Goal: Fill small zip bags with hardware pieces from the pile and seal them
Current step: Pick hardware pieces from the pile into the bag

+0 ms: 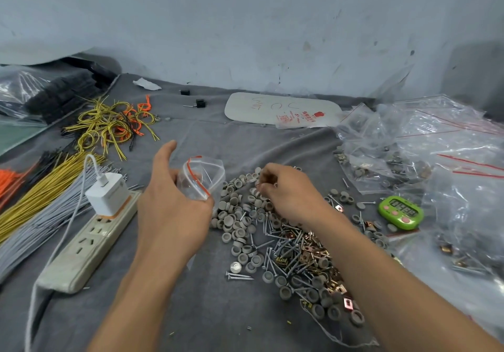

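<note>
Our left hand (174, 207) grips a small clear plastic zip bag with a red seal strip (201, 177) between curled fingers. The mouth of the bag is open and turned toward the right, and the thumb stands up free. Our right hand (289, 190) lies palm down, fingers curled onto the pile of grey round caps, silver screws and copper-coloured square clips (261, 231). We cannot tell what they pinch. The pile lies on a grey cloth (191, 310), just beside the bag.

view: head-worn | faces: forward and down | near: cloth-covered table (207, 310) | beyond: wall (245, 24)
</note>
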Available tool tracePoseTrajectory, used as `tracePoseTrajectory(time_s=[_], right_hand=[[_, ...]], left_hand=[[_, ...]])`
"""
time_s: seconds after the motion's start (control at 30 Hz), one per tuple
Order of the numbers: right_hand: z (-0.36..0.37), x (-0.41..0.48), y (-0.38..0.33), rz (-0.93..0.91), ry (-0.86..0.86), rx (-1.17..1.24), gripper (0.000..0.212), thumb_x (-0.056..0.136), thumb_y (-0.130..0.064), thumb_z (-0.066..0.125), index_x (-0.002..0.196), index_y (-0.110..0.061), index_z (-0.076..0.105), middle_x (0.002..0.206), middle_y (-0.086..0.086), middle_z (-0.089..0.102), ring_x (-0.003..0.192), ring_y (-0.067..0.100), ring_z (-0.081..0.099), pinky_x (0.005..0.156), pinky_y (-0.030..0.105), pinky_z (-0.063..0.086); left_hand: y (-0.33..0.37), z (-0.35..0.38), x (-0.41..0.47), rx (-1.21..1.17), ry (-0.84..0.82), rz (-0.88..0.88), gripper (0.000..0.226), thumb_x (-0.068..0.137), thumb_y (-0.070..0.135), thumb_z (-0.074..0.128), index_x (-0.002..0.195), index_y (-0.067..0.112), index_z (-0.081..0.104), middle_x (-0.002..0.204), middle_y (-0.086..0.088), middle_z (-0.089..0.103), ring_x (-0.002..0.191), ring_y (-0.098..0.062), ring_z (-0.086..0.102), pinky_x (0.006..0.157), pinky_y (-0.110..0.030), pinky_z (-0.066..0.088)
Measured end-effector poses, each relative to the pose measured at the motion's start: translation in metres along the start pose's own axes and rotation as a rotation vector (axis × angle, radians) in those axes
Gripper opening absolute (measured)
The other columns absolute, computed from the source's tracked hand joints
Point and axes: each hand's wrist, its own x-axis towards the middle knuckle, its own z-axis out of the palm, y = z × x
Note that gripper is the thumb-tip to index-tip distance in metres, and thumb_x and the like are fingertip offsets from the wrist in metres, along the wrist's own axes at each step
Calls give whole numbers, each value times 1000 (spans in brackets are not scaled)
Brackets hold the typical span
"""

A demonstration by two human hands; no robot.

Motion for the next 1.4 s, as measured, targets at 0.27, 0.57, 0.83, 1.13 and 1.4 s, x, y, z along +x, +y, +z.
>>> tracePoseTrajectory(time_s=[0.27, 0.57, 0.83, 1.13, 1.4], right_hand=[[-44, -73, 37, 114, 4, 48, 17, 103, -11, 53, 88, -17, 59, 71, 2, 72, 56, -5, 61, 50, 12, 40], [-48, -65, 36, 169, -12, -60, 18, 101, -16, 59, 84, -22, 62, 75, -2, 66, 74, 17, 59, 68, 27, 43], [-31, -42, 31, 175, -129, -326, 8, 90, -28, 72, 91, -29, 79, 89, -4, 75, 91, 20, 69, 86, 34, 56], [13, 8, -8, 52, -29, -237, 20, 97, -17, 61, 95, -23, 80, 99, 3, 78, 93, 23, 71, 87, 39, 58], [19, 17, 5, 67, -40, -333, 18, 96, -35, 64, 102, -32, 80, 110, -1, 76, 105, 26, 68, 99, 42, 53]], left_hand=[[0, 7, -4, 35, -26, 25, 88, 81, 14, 73, 147, 51, 27, 98, 19, 65, 90, -12, 60, 74, -37, 41], [-4, 8, -5, 89, -25, 53, 90, 81, 14, 73, 148, 49, 25, 90, 17, 66, 81, 1, 56, 64, -30, 38], [-4, 9, -3, 96, -20, 62, 86, 84, 17, 72, 149, 50, 25, 93, 17, 65, 79, -2, 56, 65, -32, 38], [-6, 8, 1, 90, -33, 35, 92, 80, 17, 74, 148, 51, 23, 108, 16, 66, 97, -18, 58, 78, -36, 40], [-7, 9, 5, 110, -15, 58, 92, 80, 22, 76, 149, 50, 23, 103, 14, 65, 89, -20, 57, 72, -35, 36]])
